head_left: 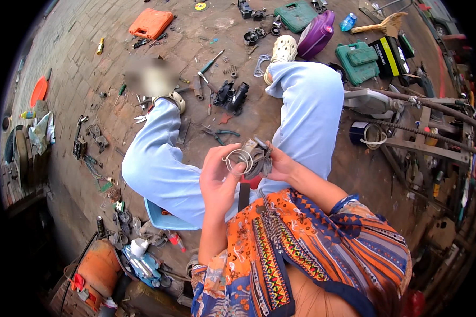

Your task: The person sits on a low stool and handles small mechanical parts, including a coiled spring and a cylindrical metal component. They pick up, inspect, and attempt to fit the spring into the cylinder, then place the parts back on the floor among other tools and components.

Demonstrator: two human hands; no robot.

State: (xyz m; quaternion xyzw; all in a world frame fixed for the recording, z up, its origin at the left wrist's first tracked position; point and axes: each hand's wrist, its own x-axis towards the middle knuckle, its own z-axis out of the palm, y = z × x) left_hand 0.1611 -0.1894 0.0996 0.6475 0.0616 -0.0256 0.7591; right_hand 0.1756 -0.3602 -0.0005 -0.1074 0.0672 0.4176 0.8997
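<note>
In front of my lap, both hands are together around a small grey metal machine part point(260, 158) with dark recesses. My left hand point(218, 171) pinches a thin silvery wire ring point(238, 150) between thumb and fingers, right beside that part. From the other side, my right hand point(283, 165) grips the metal part, its fingers partly hidden behind it. Whether ring and part are joined, I cannot tell. Just beyond my hands, pliers with green handles point(223, 133) lie on the ground.
Between my feet lie a black engine part point(231, 98), a green-handled screwdriver point(211, 62) and a coil spring point(230, 71). An orange case point(151, 24), a purple case point(316, 34) and a green case point(357, 63) lie farther off. A metal frame point(423, 148) stands at right.
</note>
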